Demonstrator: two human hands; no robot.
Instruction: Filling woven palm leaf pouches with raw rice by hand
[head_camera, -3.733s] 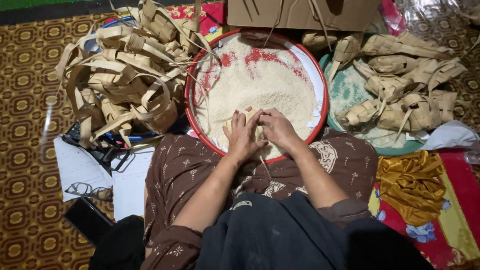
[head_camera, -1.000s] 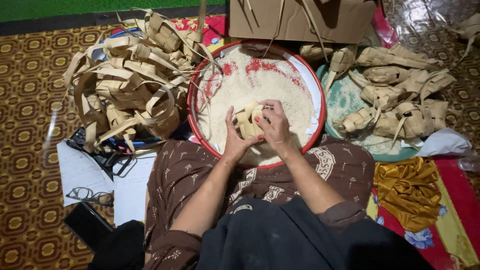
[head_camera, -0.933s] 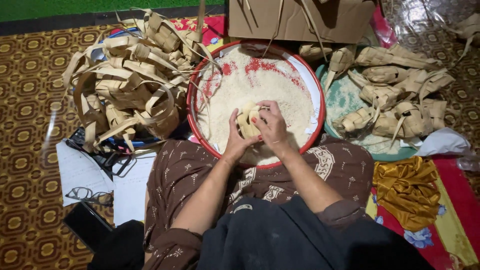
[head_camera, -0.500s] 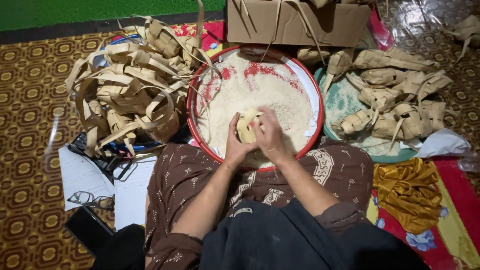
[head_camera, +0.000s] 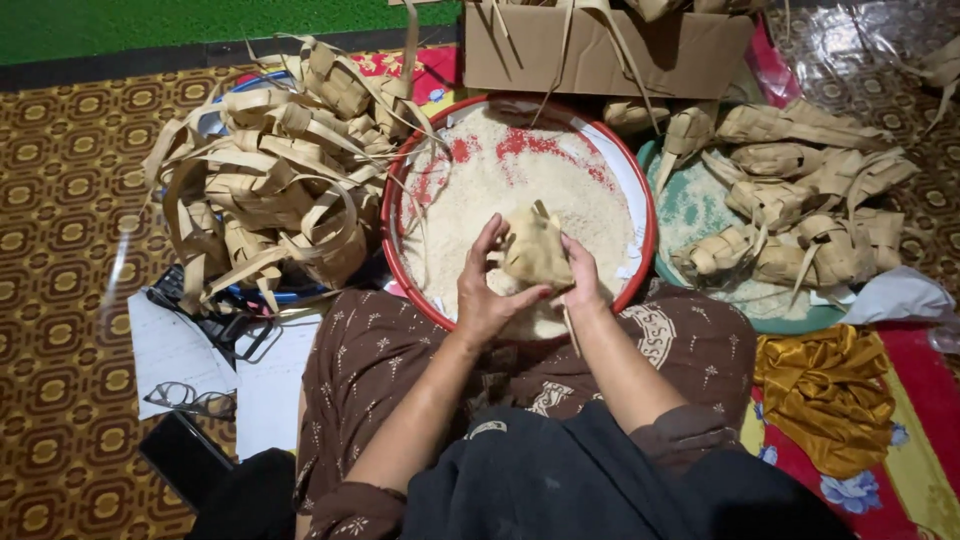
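A person is sitting on a floor covered with a brown and gold patterned mat (head_camera: 60, 250), with a strip of green carpet (head_camera: 200, 20) running along the far edge. A round basin (head_camera: 640, 180) with a red rim is sitting just in front of the knees, holding a bed of white rice (head_camera: 480, 200). To its left, a heap of empty woven leaf pouches (head_camera: 270, 190) is piling over a blue-rimmed tray. To its right, filled pouches (head_camera: 800, 220) are lying on a green tray (head_camera: 790, 322). A cardboard box (head_camera: 600, 50) is standing behind the basin. A yellow cloth (head_camera: 830, 400) is lying bunched at the right, and a pair of glasses (head_camera: 200, 400) is resting on white papers (head_camera: 170, 350) at the left, near a dark phone (head_camera: 185, 460).

Both hands are hovering over the near side of the rice, holding one woven pouch (head_camera: 537, 250) between them. The left hand (head_camera: 485, 290) is curling around the pouch's left side and bottom. The right hand (head_camera: 580, 280) is gripping its right edge with fingers bent.
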